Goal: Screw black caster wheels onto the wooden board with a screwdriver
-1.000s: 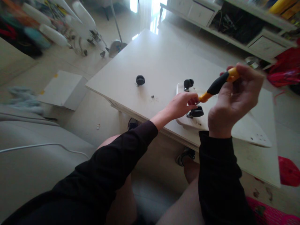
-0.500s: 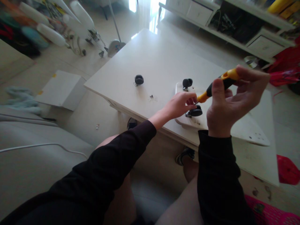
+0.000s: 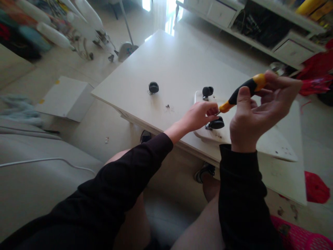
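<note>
My right hand [image 3: 260,111] is closed around the black-and-yellow handle of a screwdriver [image 3: 240,92], which slants down to the left. Its metal tip ends at the fingers of my left hand [image 3: 201,114]. Those fingers are curled together just above a black caster [image 3: 217,123]; whatever they pinch is hidden. That caster is on a white board [image 3: 270,144] with rounded corners, lying on the white table. A second caster [image 3: 207,91] stands at the board's far corner. Small dark screws [image 3: 218,136] lie on the board near the closer caster.
A loose caster [image 3: 153,87] sits farther left on the white table [image 3: 166,59], with a few small dark screws [image 3: 167,106] nearby. On the floor at left is a white box [image 3: 65,97], beside a grey sofa [image 3: 44,180]. A white cabinet [image 3: 221,14] stands beyond the table.
The screwdriver handle has turned in my right hand, showing more black on its side. My left hand keeps its place at the tip. The view has shifted slightly.
</note>
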A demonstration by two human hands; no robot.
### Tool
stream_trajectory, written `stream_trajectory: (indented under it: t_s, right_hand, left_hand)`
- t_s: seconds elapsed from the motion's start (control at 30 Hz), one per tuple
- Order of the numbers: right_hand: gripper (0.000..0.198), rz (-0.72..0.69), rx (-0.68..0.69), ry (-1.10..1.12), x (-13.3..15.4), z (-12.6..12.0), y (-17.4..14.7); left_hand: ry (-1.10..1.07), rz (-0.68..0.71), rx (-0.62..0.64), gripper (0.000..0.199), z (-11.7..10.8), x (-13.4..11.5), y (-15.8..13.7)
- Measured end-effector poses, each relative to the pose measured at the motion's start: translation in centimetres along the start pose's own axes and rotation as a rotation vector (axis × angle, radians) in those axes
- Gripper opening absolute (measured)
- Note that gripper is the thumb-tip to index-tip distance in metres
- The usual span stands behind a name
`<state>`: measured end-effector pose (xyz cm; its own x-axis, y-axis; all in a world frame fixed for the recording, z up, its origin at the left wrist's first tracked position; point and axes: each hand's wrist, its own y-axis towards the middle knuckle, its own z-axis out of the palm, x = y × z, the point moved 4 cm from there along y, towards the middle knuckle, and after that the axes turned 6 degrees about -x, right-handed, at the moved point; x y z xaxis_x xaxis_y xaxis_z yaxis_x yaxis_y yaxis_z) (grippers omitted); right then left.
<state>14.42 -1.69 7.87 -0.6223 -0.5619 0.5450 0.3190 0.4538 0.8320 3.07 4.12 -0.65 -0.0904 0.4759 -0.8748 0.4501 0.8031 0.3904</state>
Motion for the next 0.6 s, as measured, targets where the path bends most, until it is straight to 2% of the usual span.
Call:
stream_trajectory:
  t_s: [0.17, 0.6]
  right_hand:
    - [0.035, -0.016, 0.062, 0.104, -0.72, 0.29, -0.09]
    - [0.04, -0.037, -0.015, 0.043, -0.17, 0.5, -0.12]
  left_hand:
    - [-0.007, 0.005, -0.027, 0.003, 0.12, 0.11, 0.02]
    - [-0.022, 0.001, -0.009, 0.005, -0.09, -0.34, -0.03]
